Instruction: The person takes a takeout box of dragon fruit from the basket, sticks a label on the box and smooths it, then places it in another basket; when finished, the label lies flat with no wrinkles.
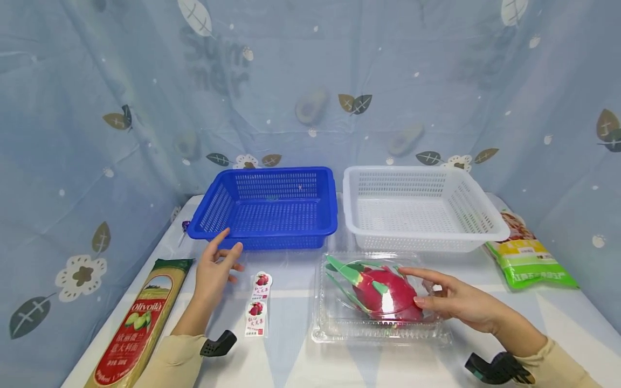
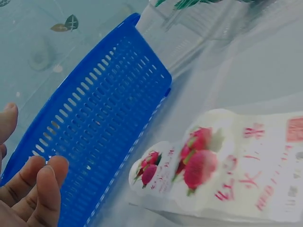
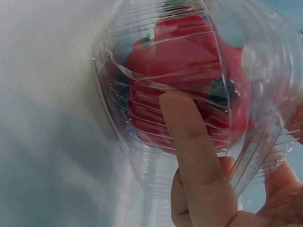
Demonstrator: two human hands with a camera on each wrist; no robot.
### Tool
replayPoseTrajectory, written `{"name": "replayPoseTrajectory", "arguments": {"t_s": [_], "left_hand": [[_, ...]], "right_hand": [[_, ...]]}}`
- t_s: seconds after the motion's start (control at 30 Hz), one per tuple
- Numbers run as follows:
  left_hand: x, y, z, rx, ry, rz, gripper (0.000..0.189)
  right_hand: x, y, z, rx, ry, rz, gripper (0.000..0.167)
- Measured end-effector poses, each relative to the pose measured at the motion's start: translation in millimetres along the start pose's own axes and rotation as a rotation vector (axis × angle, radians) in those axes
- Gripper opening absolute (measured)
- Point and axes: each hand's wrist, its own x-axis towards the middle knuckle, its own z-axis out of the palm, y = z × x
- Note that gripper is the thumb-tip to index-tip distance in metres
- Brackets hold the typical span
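A clear plastic clamshell box [image 1: 330, 323] with a red, green-leaved dragon fruit [image 1: 383, 291] inside sits before the white basket. My right hand [image 1: 463, 304] grips the box's right end, thumb toward the front and index finger over the top. In the right wrist view, one finger [image 3: 194, 146] lies along the ribbed wall of the box, over the red fruit. My left hand [image 1: 215, 272] is held with spread, loosely bent fingers near the front left of the blue basket [image 1: 271, 241], holding nothing. Right of it lies a strip of dragon fruit stickers [image 1: 256, 310].
The white basket [image 1: 412, 242] stands beside the blue one at the back. A spaghetti packet [image 1: 140, 323] lies along the left edge, with a wrapped lollipop [image 1: 185, 226] behind it. At the right is a green and yellow food bag [image 1: 529, 258]. Patterned curtains enclose the table.
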Motion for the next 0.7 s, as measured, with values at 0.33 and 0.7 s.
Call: {"name": "replayPoseTrajectory", "arguments": {"t_s": [0.33,0.7], "left_hand": [[-18.2,-11.4,-9.6,0.092,-0.064,-0.064,0.064],[-26.5,-26.6,-7.9,0.131,-0.251,-0.184,0.059]], "right_hand": [[-2.1,-3.0,0.5,-0.043,0.002,0.017,0.061],[-7.0,-4.1,-3.6,-0.123,-0.005,0.039,0.06]]}}
